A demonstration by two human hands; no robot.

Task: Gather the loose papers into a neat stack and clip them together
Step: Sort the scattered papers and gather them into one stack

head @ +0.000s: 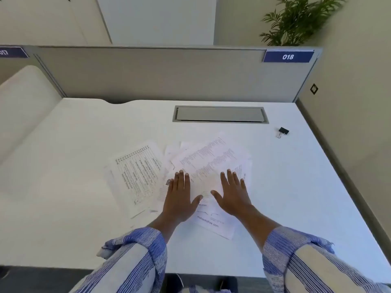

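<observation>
The loose white printed papers (pixel 198 166) lay scattered in an overlapping fan near the middle of the white tabletop (pixel 74 166). One sheet printed with a table (pixel 137 174) sat at the left side of the spread, tilted and partly apart from the rest, while several text-covered sheets overlapped one another to its right. A sheet carrying a web address (pixel 211 224) stuck out toward the near edge of the tabletop, between the two wrists.

The left hand (pixel 179 199) rested flat, palm down, on the papers, its fingers (pixel 181 180) stretched out and close together, gripping nothing. The right hand (pixel 233 197) lay flat on the papers just beside it, its fingers (pixel 229 180) spread a little and likewise released, with the two thumbs pointing toward each other and a small gap between them. Both forearms wore blue-and-white striped sleeves (pixel 139 256) pushed back from the wrists.

The small black binder clip (pixel 282 132) with silver wire handles sat alone on the tabletop, well apart from the papers, toward the far right corner. A grey rectangular cable hatch (pixel 220 114) was set into the tabletop beyond the papers. A grey partition (pixel 169 75) stood along the far edge, bearing a blue label reading 018 (pixel 288 56), with a green leafy plant (pixel 296 22) behind it.
</observation>
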